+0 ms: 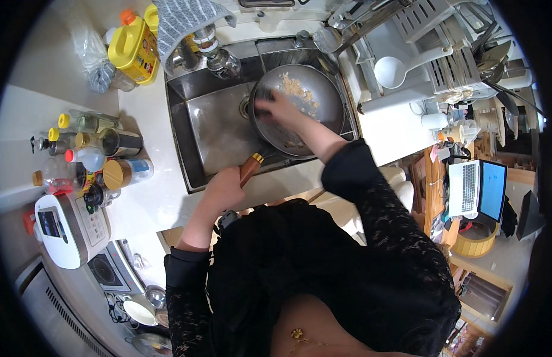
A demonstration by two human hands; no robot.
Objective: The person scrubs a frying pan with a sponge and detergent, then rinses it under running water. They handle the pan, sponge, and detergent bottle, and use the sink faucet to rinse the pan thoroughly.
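A grey metal wok (322,82) rests over the right part of the stainless steel sink (213,129), tilted a little. Pale crumbly bits of food (298,91) lie scattered on its inner surface. My left hand (223,189) is closed around the brown wooden handle (250,168) with a gold-coloured ferrule, at the sink's front edge. Inside the wok, near its left wall, my right hand (278,109) is blurred by motion. Something dark shows at its fingertips, but the blur hides whether it is a held thing. The sink drain (244,107) is partly covered by the wok's rim.
A faucet (185,56) stands behind the sink, with a striped grey cloth (186,22) above. Bottles and jars (122,143) and a white rice cooker (64,232) line the left counter. On the right, a dish rack (454,67) holds utensils and a white ladle (390,71).
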